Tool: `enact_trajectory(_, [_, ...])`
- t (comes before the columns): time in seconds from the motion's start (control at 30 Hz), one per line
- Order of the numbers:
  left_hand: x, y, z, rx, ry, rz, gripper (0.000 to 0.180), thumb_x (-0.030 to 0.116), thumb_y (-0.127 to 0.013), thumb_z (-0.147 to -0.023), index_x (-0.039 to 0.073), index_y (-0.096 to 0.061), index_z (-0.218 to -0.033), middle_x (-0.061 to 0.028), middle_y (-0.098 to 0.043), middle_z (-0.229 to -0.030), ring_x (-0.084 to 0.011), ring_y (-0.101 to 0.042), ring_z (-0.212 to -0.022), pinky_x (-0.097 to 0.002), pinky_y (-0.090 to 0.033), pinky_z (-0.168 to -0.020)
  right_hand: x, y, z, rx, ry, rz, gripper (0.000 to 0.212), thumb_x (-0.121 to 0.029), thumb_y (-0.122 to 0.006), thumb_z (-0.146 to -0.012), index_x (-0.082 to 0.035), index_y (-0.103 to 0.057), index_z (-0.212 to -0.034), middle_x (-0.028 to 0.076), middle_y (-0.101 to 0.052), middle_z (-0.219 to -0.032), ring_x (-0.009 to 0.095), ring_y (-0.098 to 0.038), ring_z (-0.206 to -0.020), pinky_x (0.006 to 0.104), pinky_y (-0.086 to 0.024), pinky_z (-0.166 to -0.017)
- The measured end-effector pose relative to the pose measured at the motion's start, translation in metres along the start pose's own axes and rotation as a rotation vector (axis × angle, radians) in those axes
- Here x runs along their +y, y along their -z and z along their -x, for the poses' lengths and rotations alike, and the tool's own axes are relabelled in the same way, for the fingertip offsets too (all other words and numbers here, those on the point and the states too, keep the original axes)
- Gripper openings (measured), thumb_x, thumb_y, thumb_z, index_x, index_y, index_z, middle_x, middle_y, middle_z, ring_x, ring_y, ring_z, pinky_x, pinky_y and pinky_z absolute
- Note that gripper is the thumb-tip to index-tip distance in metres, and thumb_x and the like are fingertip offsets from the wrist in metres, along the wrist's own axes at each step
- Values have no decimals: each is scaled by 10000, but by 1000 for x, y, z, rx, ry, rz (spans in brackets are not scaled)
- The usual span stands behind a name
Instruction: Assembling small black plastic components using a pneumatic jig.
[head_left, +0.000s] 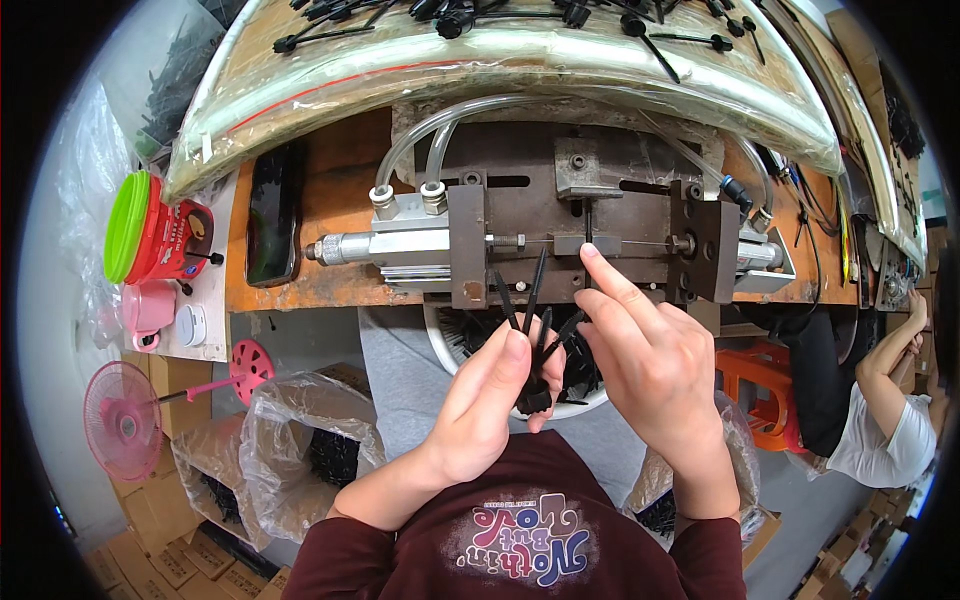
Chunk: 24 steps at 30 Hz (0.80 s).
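Note:
In my left hand (490, 385) is a bunch of thin black plastic rods (537, 290) with knobbed ends, fanned upward between thumb and fingers. My right hand (650, 365) reaches over the brown metal fixture (620, 270). Its index finger is stretched out, the tip against a black rod (588, 222) standing in the small middle block. The other fingers are bent and apart, and the thumb is hidden. From both sides, thin metal pins (655, 243) point at that block. Silver pneumatic cylinders (410, 250) flank the fixture.
More black rods (650, 45) lie on the plastic-wrapped board above. A white tub (440, 340) of black parts sits under my hands. At left are a red bucket (185, 235), a pink fan (123, 420) and plastic-lined boxes (310, 420). Another person (885, 430) sits at right by an orange stool (765, 390).

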<state>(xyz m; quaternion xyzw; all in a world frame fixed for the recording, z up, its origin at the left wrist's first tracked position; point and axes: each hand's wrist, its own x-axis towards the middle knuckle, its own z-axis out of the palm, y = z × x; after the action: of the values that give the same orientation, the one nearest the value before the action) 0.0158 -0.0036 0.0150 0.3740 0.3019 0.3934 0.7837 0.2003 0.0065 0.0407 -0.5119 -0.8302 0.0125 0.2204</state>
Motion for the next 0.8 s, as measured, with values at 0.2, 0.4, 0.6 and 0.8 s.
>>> enact_trajectory(0.2, [4, -4, -2, 81, 42, -181, 465, 462, -266, -1056, 59, -491, -994, -38, -496, -913, -116, -472, -782, -255, -405, -725, -23, 23, 13, 148, 14, -517, 327, -109, -857, -635, -52, -719, -926, 76, -681, -923, 169, -629, -647, 284, -491, -553])
enact_trajectory(0.4, [-2, -11, -8, 73, 20, -83, 412, 407, -290, -1066, 57, -506, -1042, -23, -508, -917, -112, -464, -833, -261, -393, -784, -22, 12, 23, 134, 114, -439, 327, -21, -757, -637, -9, -697, -958, 104, -653, -1006, 203, -648, -726, 295, -532, -611])
enact_trajectory(0.6, [-3, -7, -14, 66, 54, 216, 302, 328, -434, -1048, 42, -522, -1086, 20, -446, -796, -91, -430, -741, -250, -393, -714, -25, 15, 40, 226, -17, -640, 356, 8, -839, -636, -14, -697, -962, 167, -669, -1110, 307, -703, -904, 356, -592, -725])
enact_trajectory(0.8, [11, -12, -17, 21, 60, 40, 323, 308, -576, -988, 3, -579, -1094, 8, -499, -811, -78, -419, -712, -237, -369, -675, -28, 7, 58, 209, -30, -778, 322, -15, -840, -640, -4, -696, -927, 201, -666, -1137, 335, -701, -951, 401, -603, -805])
